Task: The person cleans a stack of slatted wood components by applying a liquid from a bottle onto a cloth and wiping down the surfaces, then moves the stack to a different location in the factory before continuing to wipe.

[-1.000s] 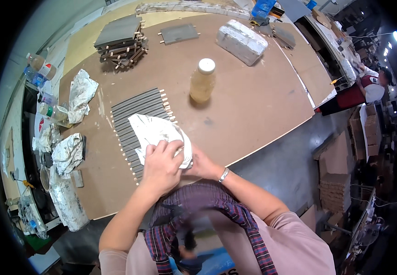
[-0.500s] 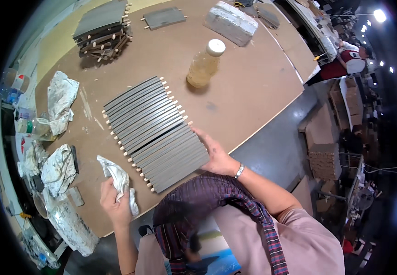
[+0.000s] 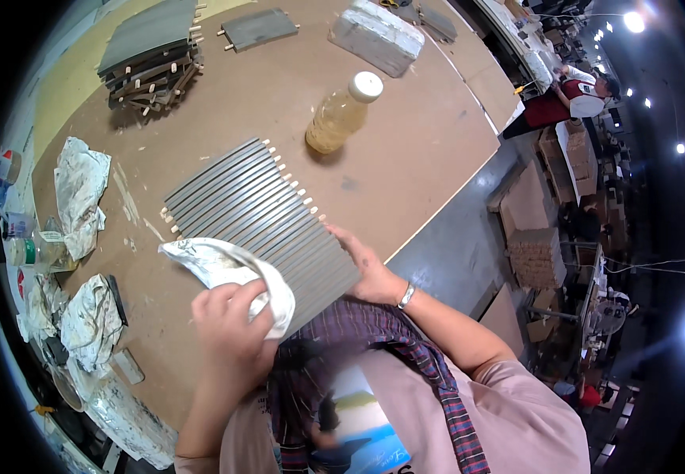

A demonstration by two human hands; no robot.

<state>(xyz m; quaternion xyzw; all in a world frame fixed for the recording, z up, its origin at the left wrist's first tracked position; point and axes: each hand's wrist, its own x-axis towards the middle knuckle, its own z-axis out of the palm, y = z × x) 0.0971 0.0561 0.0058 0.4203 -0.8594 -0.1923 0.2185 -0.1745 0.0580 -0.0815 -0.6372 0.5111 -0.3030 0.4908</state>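
Note:
A row of narrow grey wooden slats (image 3: 236, 189) with pale dowel ends lies side by side on the brown table, close to my body. My left hand (image 3: 236, 328) is closed on a white cloth (image 3: 224, 261), which drapes over the near-left part of the slats. Against the right edge of the row rests my right hand (image 3: 370, 268), its fingers stretched along the slat ends and the thumb low by the near slat. The cloth hides the dowel ends on the near-left side.
A capped bottle of yellowish liquid (image 3: 344, 114) stands beyond the slats. At the far left is a stack of grey panels (image 3: 149, 47), with a single panel (image 3: 260, 30) beside it. A wrapped block (image 3: 378, 38) lies far back. Crumpled stained cloths (image 3: 82, 193) lie left.
My left hand has moved right with the cloth, from beside the slats to over their near-left part. The gap between the slats has closed. My right hand stays at their right edge.

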